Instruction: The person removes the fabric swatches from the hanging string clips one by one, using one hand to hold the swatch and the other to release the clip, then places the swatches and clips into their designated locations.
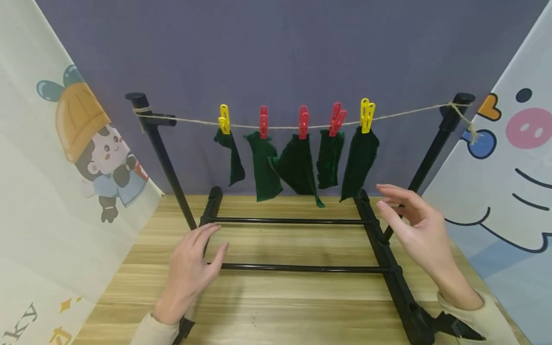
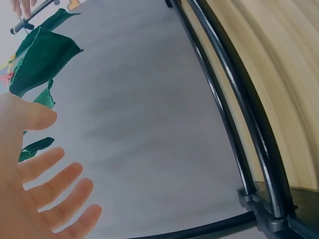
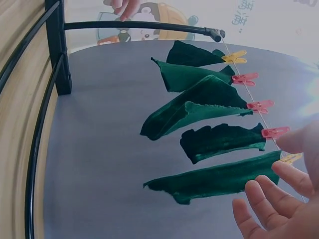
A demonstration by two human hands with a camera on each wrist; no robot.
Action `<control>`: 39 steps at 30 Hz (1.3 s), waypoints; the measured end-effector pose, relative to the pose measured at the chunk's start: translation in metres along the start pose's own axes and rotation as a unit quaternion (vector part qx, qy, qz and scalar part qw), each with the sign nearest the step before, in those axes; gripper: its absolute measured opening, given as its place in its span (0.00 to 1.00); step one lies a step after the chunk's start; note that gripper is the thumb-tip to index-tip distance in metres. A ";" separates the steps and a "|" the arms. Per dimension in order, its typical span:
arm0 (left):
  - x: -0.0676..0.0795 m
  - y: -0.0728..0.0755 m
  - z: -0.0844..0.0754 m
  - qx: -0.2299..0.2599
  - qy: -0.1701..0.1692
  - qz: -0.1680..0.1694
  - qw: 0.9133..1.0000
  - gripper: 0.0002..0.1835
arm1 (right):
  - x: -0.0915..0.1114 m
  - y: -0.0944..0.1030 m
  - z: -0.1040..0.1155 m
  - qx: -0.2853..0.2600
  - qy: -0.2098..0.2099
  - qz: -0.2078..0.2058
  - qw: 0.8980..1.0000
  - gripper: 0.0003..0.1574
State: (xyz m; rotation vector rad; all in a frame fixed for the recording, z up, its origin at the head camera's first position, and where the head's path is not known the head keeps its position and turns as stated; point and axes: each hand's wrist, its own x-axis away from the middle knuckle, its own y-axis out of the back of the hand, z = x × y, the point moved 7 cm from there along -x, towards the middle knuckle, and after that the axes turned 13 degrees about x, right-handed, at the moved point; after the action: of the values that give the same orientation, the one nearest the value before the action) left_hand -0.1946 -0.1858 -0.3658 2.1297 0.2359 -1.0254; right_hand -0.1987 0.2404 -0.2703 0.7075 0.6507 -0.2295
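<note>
Several dark green cloth pieces hang in a row from a twine line in the head view. A yellow clothespin clips the leftmost piece and another yellow clothespin the rightmost. Between them, three red clothespins grip the other pieces. My left hand holds nothing, fingers spread, near the base of the left post. Over on the right, my empty right hand is raised beside the right post, its fingers relaxed. The right wrist view shows its fingers overlapping the nearest cloth.
A black frame carries the line between its left post and right post. Two crossbars span its base on the wooden table. Behind stands a grey-blue backdrop, with cartoon-printed panels on both sides.
</note>
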 end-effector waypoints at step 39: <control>-0.038 0.003 -0.030 0.062 -0.010 -0.046 0.997 0.19 | -0.038 -0.028 0.057 0.002 0.089 0.034 0.995 0.23</control>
State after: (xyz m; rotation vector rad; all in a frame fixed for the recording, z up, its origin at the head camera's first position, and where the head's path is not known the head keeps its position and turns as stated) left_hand -0.2007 -0.1620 -0.3243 2.2372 0.2701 -1.1400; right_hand -0.2126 0.1803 -0.2285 0.7585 0.7938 -0.1048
